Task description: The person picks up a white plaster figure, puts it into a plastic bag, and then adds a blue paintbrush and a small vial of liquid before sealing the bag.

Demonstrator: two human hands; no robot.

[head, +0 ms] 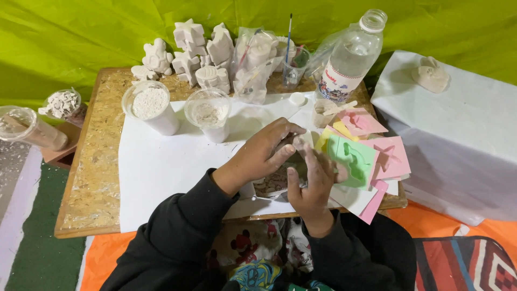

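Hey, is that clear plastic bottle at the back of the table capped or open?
Open. The plastic bottle stands upright with a bare neck, no cap on it. A small white cap lies on the white paper beside it.

Open white sheet [161, 172] left of the hands; two cups [152, 108] block behind, moulds [366, 148] and a bottle [350, 59] crowd the right.

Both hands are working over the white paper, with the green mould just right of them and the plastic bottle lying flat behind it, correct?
Not quite: in the head view the plastic bottle stands upright, not flat. The left hand and right hand are over the white paper, the green mould beside them.
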